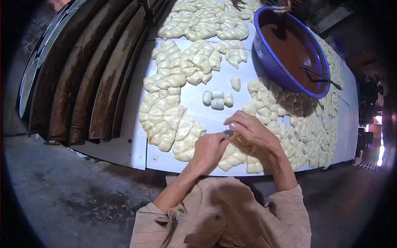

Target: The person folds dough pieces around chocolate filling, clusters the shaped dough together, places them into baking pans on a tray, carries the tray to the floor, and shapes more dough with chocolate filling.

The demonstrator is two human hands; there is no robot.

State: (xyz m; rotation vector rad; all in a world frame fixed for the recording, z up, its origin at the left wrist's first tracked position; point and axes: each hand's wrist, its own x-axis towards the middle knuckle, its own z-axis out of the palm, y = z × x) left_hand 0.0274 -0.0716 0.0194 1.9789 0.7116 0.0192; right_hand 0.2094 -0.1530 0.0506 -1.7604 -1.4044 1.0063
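My left hand (211,149) is closed at the near edge of the table, thumb pressed against its curled fingers. Close by on its right, my right hand (253,131) bends over with its fingers drawn together. The fingertips of both hands nearly meet, and whatever they pinch is hidden. Around them lie many pale, folded dough pieces (164,118), overlapping in rows. Just beyond my hands sit several small whitish cylindrical lumps (217,103), grouped together. A single small dough piece (235,84) rests behind them.
A blue basin (271,68) of reddish-brown paste (295,53) stands at the back right, with a dark-handled tool (320,76) across its rim. Something dark dips into its far side. Long brown, worn trays (89,78) stand stacked on the left. The white tabletop (198,93) shows between the dough.
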